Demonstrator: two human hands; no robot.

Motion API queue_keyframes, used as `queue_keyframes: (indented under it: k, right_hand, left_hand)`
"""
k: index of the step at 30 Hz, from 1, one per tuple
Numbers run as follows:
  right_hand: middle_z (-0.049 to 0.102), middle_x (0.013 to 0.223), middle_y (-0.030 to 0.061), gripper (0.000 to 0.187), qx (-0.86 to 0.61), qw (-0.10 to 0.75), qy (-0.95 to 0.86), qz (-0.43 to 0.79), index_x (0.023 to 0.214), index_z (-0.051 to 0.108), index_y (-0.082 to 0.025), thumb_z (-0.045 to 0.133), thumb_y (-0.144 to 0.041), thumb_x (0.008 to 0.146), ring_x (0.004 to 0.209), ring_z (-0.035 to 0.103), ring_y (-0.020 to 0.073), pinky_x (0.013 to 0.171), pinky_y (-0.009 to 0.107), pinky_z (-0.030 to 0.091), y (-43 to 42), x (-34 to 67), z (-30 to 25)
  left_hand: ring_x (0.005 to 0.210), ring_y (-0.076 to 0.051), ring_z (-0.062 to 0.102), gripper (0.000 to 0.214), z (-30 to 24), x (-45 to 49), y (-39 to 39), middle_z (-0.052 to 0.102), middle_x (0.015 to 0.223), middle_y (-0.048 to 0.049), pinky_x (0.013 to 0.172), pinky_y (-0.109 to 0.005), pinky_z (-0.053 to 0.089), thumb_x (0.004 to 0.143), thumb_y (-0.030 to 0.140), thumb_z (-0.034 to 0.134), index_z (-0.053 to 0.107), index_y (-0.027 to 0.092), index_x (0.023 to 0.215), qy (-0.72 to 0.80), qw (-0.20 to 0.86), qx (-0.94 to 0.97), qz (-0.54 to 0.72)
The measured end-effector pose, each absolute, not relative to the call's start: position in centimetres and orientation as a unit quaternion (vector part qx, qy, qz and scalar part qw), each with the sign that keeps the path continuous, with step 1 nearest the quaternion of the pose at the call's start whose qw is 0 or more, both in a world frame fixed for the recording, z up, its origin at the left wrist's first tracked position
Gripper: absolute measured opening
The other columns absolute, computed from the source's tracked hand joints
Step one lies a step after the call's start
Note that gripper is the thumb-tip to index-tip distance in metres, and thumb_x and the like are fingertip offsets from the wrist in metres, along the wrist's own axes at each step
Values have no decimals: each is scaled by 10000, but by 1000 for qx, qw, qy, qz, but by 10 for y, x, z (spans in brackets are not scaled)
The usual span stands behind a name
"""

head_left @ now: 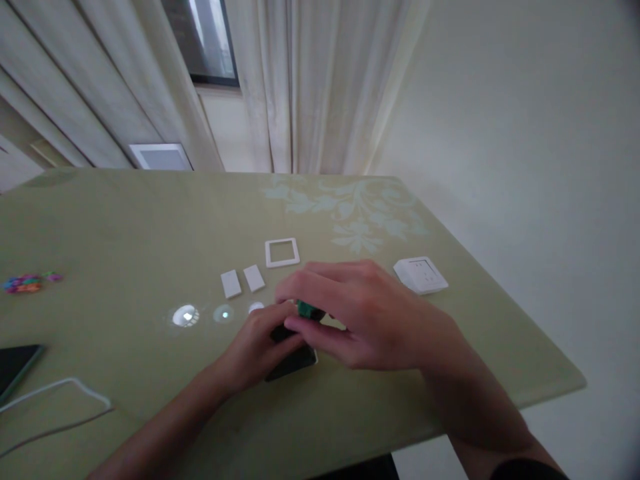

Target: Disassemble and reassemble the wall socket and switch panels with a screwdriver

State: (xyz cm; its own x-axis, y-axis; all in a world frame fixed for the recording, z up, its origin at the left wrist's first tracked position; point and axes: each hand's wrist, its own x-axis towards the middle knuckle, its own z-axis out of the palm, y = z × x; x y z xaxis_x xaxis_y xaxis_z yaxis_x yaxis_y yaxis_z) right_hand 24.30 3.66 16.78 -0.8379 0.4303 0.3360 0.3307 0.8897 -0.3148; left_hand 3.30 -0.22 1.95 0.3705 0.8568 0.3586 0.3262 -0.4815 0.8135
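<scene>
Dark-faced panel (295,365) lies near the table's (490,360) front edge, under both hands. Left hand (263,340) curls against it; can't tell how firmly. Right hand (367,310) pinches a green piece (309,311) above it, thumb and fingers nearly closed. Work looks unfinished: beyond, two white plates (231,284), then an empty white frame (283,264), lie loose, unjoined.
</scene>
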Motion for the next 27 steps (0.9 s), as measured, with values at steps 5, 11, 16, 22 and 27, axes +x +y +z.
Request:
queue_keyframes:
  k: [5,11,16,22,27]
  right_hand:
    - [741,886,18,318,-275,210,-937,48,1022,664,-207,609,-518,1061,721,638,169,615,311,337,38,242,169]
    - [723,1330,71,402,-203,145,-944,215,1435,544,-230,636,-225,1043,1155,681,199,943,317,484,44,256,180]
    - [753,865,10,334,-270,200,-936,110,1021,687,-205,669,-539,1029,724,650,155,661,278,376,49,246,166]
    - [772,1184,84,255,-241,188,-938,163,1214,700,-192,639,-383,1055,1032,709,215,852,315,499,47,253,177]
    - [748,1335,58,319,-164,177,-938,248,1391,634,-239,610,-214,1073,1188,696,183,999,328,515,54,263,182]
  left_hand:
    - [799,-188,708,241,10,31,0,783,898,-44,715,-278,563,1054,354,642,747,186,918,415,343,760,364]
    - [737,-163,703,215,19,32,2,774,812,0,705,-261,539,1058,309,641,762,203,915,401,345,760,377]
    - [753,-181,719,184,11,31,1,798,855,-13,699,-271,547,1036,363,695,778,216,963,411,331,760,380]
    - [786,-173,722,180,15,32,1,796,880,2,730,-264,551,1066,329,655,786,227,998,395,355,757,381]
    - [798,-162,715,133,17,31,2,784,887,12,739,-253,529,1055,301,678,763,225,987,403,357,765,354]
